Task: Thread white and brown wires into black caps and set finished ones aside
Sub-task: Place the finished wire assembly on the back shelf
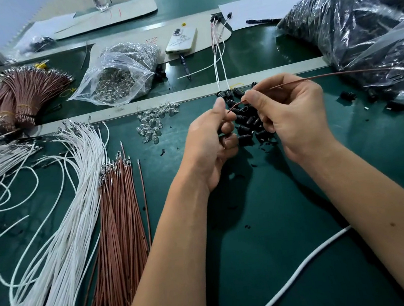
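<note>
A single brown wire was pinched between thumb and forefinger of the right hand, close behind its near end; that end curved down toward the left hand, while the long free tail ran out to the right of the grip, level over the bag of black parts. Left hand fingers were curled; something dark showed between them, likely a black cap, but it could not be made out for certain. Directly under and just beyond both grips lay the loose pile of black caps on the green mat. Judgement: wire is light, thin and springy, holding a gentle bend; gripped far back, the tip would likely wander, so a pinch close to the tip seems best for feeding. Caps look small, hard and smooth, so apt to roll or slip; best taken by the sides with the opening facing the wire. Left of the grip: clear bulbs, then the brown wire stock and white wire stock. Beyond the grip, past the grey rail, lay finished assemblies with white leads.
</note>
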`<action>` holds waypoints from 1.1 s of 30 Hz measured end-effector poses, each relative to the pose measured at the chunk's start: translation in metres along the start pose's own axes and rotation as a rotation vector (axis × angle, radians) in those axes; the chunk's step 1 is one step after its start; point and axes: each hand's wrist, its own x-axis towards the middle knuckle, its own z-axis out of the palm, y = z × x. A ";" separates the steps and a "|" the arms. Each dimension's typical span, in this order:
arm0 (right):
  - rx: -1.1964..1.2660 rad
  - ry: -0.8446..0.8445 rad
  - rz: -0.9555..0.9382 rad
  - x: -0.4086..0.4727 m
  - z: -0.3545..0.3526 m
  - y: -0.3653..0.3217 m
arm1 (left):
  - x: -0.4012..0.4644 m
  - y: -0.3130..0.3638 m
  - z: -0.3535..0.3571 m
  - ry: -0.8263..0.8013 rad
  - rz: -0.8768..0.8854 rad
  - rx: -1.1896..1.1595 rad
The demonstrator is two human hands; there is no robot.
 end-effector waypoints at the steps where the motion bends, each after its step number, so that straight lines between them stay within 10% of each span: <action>1: -0.018 -0.007 -0.007 0.001 -0.001 0.000 | 0.000 -0.001 0.001 -0.002 0.029 0.018; 11: -0.191 -0.059 -0.075 0.005 -0.006 0.006 | 0.000 -0.001 -0.001 0.163 0.189 0.246; 18: -0.119 0.057 0.004 0.007 -0.008 0.005 | 0.002 0.010 -0.011 0.114 0.004 -0.250; 33: -0.041 0.102 0.078 0.004 -0.003 0.000 | 0.006 -0.009 -0.008 0.206 0.302 0.115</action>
